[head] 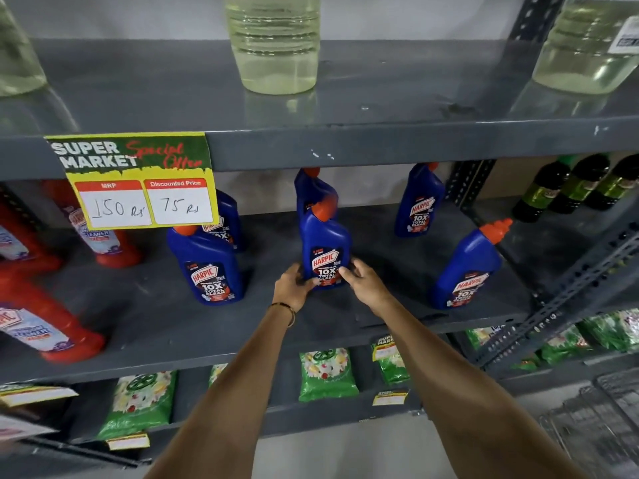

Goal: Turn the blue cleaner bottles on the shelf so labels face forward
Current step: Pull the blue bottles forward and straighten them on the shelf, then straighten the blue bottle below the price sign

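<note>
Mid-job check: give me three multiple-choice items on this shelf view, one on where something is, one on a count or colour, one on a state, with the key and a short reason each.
1. What stands left of the blue bottles on the same shelf?
A. red cleaner bottles
B. green packets
C. dark bottles

2. What colour are the caps of the blue bottles?
A. white
B. orange-red
C. black

3. How is the middle front bottle held?
A. by the left hand alone
B. by neither hand
C. by both hands at its base

Key: 1 A, the red cleaner bottles stand at the shelf's left. 2 B, see the cap on the right front bottle. 3 C, the left hand and the right hand grip the middle front bottle, its label facing forward.
</note>
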Available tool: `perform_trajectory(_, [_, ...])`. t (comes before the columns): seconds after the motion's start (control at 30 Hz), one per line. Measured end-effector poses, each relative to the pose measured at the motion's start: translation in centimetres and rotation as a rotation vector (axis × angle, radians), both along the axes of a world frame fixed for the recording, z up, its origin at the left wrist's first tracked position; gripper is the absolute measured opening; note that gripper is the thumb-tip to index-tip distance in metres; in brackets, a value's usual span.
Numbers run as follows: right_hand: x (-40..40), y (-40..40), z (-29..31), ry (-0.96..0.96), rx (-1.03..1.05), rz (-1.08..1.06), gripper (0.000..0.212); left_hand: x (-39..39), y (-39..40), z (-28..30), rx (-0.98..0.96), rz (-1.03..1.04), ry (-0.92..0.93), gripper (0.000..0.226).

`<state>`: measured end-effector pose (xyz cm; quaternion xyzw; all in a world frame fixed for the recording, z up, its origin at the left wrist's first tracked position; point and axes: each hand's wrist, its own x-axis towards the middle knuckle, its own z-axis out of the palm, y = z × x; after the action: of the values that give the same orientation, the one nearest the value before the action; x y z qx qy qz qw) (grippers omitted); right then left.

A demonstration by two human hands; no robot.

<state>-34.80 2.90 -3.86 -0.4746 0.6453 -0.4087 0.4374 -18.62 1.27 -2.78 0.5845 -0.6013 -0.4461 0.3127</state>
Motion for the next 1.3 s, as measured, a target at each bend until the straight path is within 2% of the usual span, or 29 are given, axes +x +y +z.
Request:
perform_trajectory(0.17, [0.1,1.8,-0.2,0.021,0.006,-0.001,0.036,0.5,1.6,-0.1,0.008,-0.003,0.015,0.029])
perform_trajectory(0.27, [0.5,3.4,-0.3,-0.018,0.002,-0.006,0.035,0.8,3.0,-0.1,0.007,-0.009,0.031,0.033])
perform_trajectory(0.47, [0.7,6.3,-0.4,0.079,-0.035,-0.045,0.030,1.2,5.3,0.0,0.007,-0.053,0.020,0.033])
perform_trajectory(0.73, [1.2,8.2,-0.3,0.064,-0.030,-0.097,0.029,1.3,6.7,0.1,-0.029,-0.075,-0.001,0.040])
perform_trajectory(1.13, [1.0,9.1,0.2,0.089,-0.028,-0.072,0.035,1.1,7.7,0.3,-0.010,-0.061,-0.016,0.041])
perform_trajectory(1.3, [0.8,9.3,0.2,0.052,0.032,-0.077,0.044,1.4,7.9,0.3,0.024,-0.057,-0.075,0.053])
